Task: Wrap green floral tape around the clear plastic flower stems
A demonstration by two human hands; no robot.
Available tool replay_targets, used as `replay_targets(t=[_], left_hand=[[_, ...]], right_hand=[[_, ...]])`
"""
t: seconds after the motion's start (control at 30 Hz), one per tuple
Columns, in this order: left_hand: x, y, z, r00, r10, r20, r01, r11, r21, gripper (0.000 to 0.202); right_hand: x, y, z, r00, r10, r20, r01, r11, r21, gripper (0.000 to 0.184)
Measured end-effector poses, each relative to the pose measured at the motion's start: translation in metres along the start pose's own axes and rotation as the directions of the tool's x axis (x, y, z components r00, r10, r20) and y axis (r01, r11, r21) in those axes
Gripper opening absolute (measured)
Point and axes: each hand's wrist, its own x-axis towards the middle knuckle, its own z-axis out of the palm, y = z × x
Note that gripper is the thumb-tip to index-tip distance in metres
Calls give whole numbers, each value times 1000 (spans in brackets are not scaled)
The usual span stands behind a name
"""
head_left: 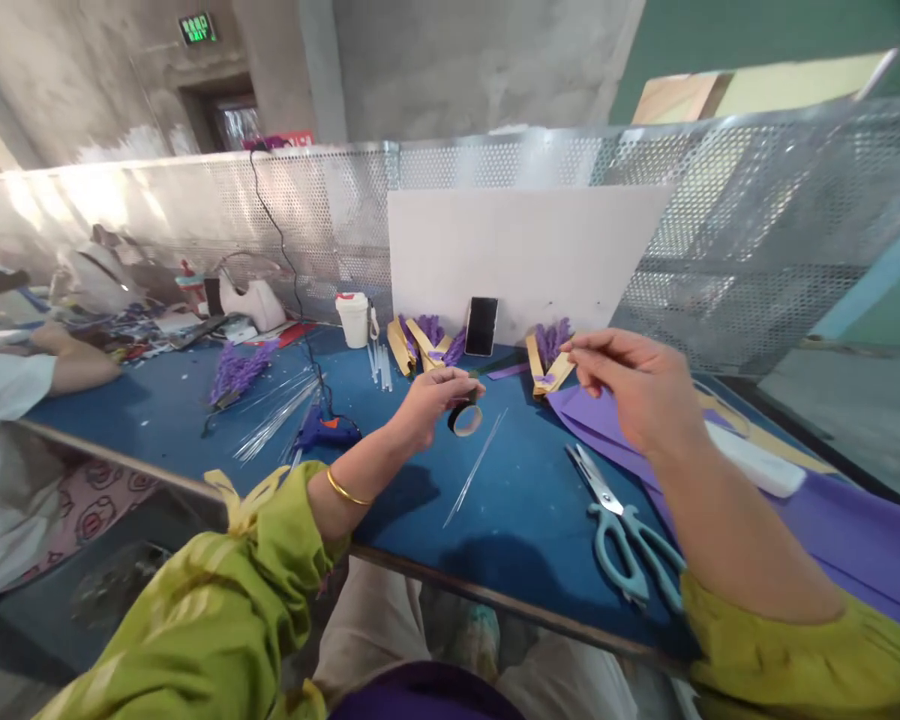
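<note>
My left hand [436,398] is closed on a roll of dark tape [454,420], held over the table with its ring hanging below my fingers. Raised to the right of it, my right hand [641,390] has thumb and fingertips pinched together; whatever is between them is too small to make out. Below the hands a few thin wires [474,470] lie on the blue table [525,530]. Scissors with pale teal handles [619,545] rest with blades apart under my right forearm. Small purple flower bunches in yellowish wrapping [547,355] are behind my hands.
A glue gun [326,430] with its cord and more wires [277,420] lie left, near loose purple flowers [240,372]. A phone [482,325] leans on a white board [517,250], right of a white cup [353,320]. Purple sheets [832,520] cover the right side. Another person's arm [79,365] rests far left.
</note>
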Motion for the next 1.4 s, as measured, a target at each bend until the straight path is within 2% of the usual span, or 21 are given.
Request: replay_targets(t=[0.07, 0.1, 0.13, 0.23, 0.33, 0.5, 0.7, 1.07, 1.23, 1.4], left_hand=[[7, -8, 11, 1000, -28, 0, 28, 990, -137, 24], [9, -14, 14, 1000, -31, -2, 30, 984, -174, 26], [8, -20, 16, 999, -32, -13, 29, 981, -191, 26], [3, -31, 14, 997, -71, -23, 67, 984, -166, 26], [-2, -30, 12, 993, -77, -86, 64, 988, -139, 24], [-4, -25, 15, 988, -97, -116, 81, 988, -133, 23], [-9, -30, 17, 993, -97, -73, 86, 986, -143, 21], [-10, -27, 18, 995, -69, -76, 58, 988, -142, 17], [-10, -28, 17, 994, -92, -60, 82, 985, -154, 21], [-12, -24, 20, 994, -18, -110, 10, 997, -73, 16]], right_hand=[[-5, 6, 4, 979, -179, -96, 147, 950, -275, 12], [-9, 12, 7, 965, -235, -114, 181, 916, -357, 13], [-14, 20, 10, 967, -241, -89, 189, 901, -390, 15], [-28, 43, 22, 989, -147, -2, 135, 917, -375, 16], [-35, 53, 31, 994, -94, 54, 108, 916, -385, 16], [-38, 49, 34, 991, -111, 72, 131, 910, -392, 14], [-43, 43, 37, 986, -132, 105, 165, 890, -424, 16], [-48, 44, 39, 974, -175, 143, 220, 878, -425, 22], [-49, 46, 40, 971, -193, 140, 236, 858, -456, 22], [-49, 47, 40, 965, -217, 148, 262, 841, -474, 22]])
